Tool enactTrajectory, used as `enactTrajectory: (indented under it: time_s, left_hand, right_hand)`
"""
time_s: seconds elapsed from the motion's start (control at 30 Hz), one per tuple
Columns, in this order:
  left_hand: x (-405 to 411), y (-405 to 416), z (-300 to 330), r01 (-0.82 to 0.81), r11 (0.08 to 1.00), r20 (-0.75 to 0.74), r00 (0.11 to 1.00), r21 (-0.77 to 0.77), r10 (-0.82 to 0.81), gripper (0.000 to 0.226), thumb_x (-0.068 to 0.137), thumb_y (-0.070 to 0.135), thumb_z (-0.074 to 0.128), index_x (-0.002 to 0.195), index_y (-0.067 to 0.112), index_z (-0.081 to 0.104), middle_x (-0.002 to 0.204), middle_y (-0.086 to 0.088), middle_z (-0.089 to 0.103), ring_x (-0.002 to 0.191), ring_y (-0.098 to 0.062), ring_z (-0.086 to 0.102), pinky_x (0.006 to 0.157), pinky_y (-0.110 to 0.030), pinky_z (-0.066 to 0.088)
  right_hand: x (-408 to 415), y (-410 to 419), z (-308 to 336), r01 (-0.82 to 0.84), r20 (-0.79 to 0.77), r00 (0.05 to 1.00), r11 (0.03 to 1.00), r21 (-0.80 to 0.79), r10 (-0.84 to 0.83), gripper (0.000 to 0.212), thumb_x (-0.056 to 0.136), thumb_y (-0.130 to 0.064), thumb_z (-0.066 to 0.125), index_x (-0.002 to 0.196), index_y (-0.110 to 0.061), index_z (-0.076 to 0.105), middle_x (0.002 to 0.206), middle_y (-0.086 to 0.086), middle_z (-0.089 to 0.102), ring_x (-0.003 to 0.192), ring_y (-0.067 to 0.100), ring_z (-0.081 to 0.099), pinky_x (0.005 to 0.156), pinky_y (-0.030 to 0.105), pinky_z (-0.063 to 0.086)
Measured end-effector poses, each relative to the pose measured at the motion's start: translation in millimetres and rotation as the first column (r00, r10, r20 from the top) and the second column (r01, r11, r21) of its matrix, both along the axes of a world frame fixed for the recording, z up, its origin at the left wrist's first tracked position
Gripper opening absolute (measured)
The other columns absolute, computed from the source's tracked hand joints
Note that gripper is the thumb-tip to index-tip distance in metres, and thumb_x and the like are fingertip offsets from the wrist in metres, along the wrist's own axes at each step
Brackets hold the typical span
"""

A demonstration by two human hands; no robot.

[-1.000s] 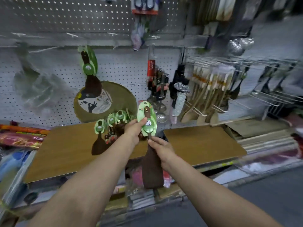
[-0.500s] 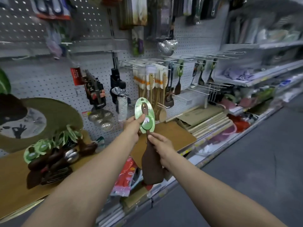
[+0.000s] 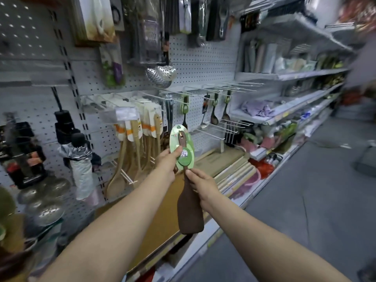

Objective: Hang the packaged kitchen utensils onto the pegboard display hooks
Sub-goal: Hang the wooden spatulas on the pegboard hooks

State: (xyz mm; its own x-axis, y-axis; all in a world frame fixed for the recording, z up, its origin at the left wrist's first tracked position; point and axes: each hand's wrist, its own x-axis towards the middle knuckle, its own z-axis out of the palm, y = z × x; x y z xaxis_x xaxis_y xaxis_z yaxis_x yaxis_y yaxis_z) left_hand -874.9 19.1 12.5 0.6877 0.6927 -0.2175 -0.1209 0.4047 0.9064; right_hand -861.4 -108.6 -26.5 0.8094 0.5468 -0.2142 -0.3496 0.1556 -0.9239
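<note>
A: What do the hands hold?
B: The left hand [image 3: 165,164] pinches the oval green card [image 3: 181,148] of the dark brown wooden spatula [image 3: 189,210], thumb on its face; the right hand [image 3: 201,183] curls its fingers round the handle just below the card.

A: Where is it?
B: Upright at frame centre, apart from the white pegboard [image 3: 205,64]. Bare white wire hooks [image 3: 215,132] lie at two o'clock, pale wooden spoons [image 3: 134,143] at ten o'clock.

The spatula [image 3: 190,208] is held before the pegboard [image 3: 205,64]. Wooden spoons [image 3: 140,151] hang left of it. Ladles [image 3: 219,112] hang right, above the hooks [image 3: 215,131].
</note>
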Motion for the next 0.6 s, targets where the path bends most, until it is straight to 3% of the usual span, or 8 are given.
enactTrajectory:
  time_s: [0.13,0.23,0.4,0.5,0.6]
  left_hand:
    - [56,6,4,0.011,1.000,0.009,1.000,0.009,-0.011,0.026,0.088,0.018,0.076,0.111,0.009,0.069,0.100,-0.010,0.075,0.076,-0.024,0.070,0.050,-0.023,0.052]
    - [89,3,7,0.026,1.000,0.007,1.000,0.007,-0.026,0.021,0.091,0.013,0.072,0.110,0.008,0.067,0.098,-0.010,0.073,0.070,-0.021,0.066,0.040,-0.018,0.046]
    - [140,7,8,-0.007,1.000,-0.027,1.000,0.018,0.008,0.009,0.089,0.017,0.074,0.097,0.016,0.070,0.094,-0.007,0.075,0.076,-0.021,0.069,0.043,-0.021,0.049]
    - [173,12,4,-0.045,0.999,-0.021,0.999,0.021,0.045,0.016,0.086,0.016,0.077,0.101,0.014,0.071,0.099,-0.008,0.076,0.087,-0.024,0.072,0.064,-0.029,0.057]
    - [210,16,0,-0.090,0.995,-0.022,0.996,0.034,0.090,0.025,0.084,0.018,0.079,0.108,0.014,0.071,0.098,-0.005,0.077,0.092,-0.024,0.073,0.074,-0.033,0.058]
  right_hand:
    - [57,5,2,0.019,0.040,0.999,1.000,-0.003,-0.019,0.019,0.091,-0.016,0.073,0.110,-0.013,0.073,0.085,0.007,0.072,0.076,0.021,0.064,0.070,0.029,0.053]
    - [92,7,-1,0.035,0.034,0.999,0.999,-0.013,-0.034,0.024,0.091,-0.018,0.074,0.114,-0.013,0.072,0.090,0.009,0.072,0.079,0.021,0.064,0.071,0.029,0.054]
    - [150,11,-6,0.013,0.011,1.000,1.000,-0.014,-0.012,0.019,0.090,-0.015,0.075,0.108,-0.014,0.073,0.084,0.006,0.074,0.064,0.014,0.066,0.058,0.025,0.054]
    - [185,13,-9,-0.026,-0.005,1.000,0.998,-0.053,0.025,0.016,0.089,-0.017,0.076,0.103,-0.011,0.073,0.073,0.003,0.072,0.053,0.010,0.065,0.047,0.018,0.049]
    - [228,17,-14,-0.074,0.002,0.997,0.993,-0.091,0.075,0.014,0.088,-0.022,0.077,0.093,-0.010,0.072,0.068,0.003,0.069,0.047,0.008,0.063,0.043,0.016,0.047]
